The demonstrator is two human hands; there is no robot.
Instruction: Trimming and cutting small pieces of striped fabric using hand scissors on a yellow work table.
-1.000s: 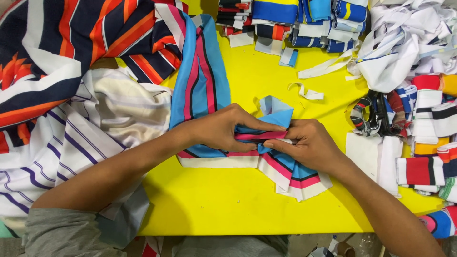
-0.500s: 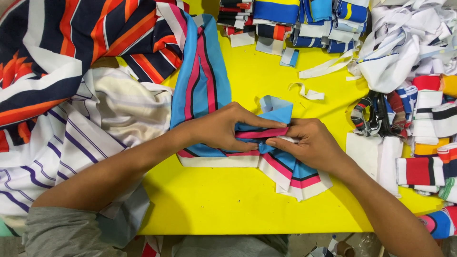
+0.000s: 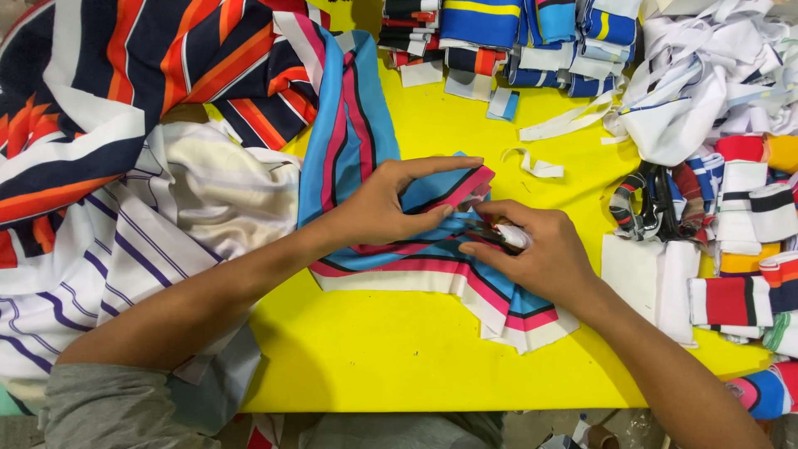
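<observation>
No packages, signs or screens show anywhere on the yellow table (image 3: 399,366). The only thing that may be a label is a small white piece (image 3: 513,235) pinched in the fingers of the right hand (image 3: 540,258), near the middle of the scene, just above the blue, pink and white striped fabric (image 3: 432,258). It is pale, rounded and partly hidden by the fingers; whether it is a label or a cloth scrap cannot be told.

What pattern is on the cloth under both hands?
Striped cloth: light blue with pink, dark and white stripes, seen in the head view.
</observation>
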